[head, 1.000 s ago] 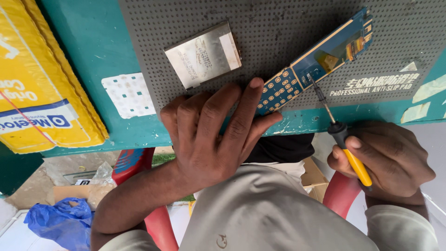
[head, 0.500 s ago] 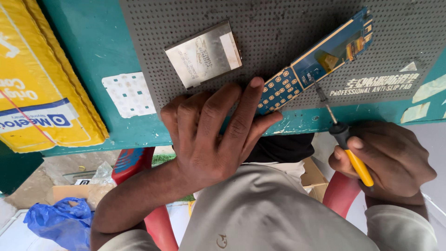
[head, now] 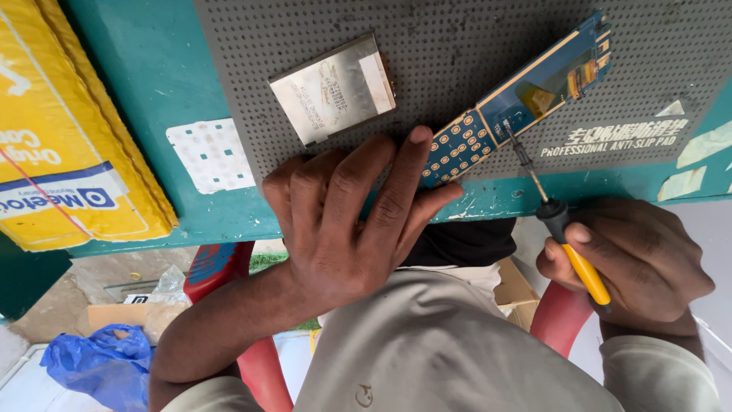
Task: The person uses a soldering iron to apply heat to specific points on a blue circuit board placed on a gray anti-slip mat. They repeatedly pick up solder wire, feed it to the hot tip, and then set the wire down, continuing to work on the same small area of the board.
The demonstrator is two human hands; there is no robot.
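Note:
A long blue circuit board (head: 518,99) with gold contact pads lies slanted on a grey perforated mat (head: 457,46). My left hand (head: 351,221) rests flat at the table edge, its fingertips pressing on the near end of the board. My right hand (head: 629,263) grips a screwdriver (head: 560,221) with a yellow and black handle. Its thin shaft reaches up to the middle of the board, tip touching it. A silver rectangular metal plate (head: 332,88) lies on the mat to the left of the board.
The mat sits on a teal table (head: 137,99). A stack of yellow padded envelopes (head: 61,152) lies at the left. A white dotted sticker (head: 210,152) is stuck on the table. Below are a red chair (head: 221,267), a blue plastic bag (head: 99,366) and cardboard on the floor.
Almost nothing differs. My right hand and the screwdriver have shifted very slightly; the board and my left hand stay in place.

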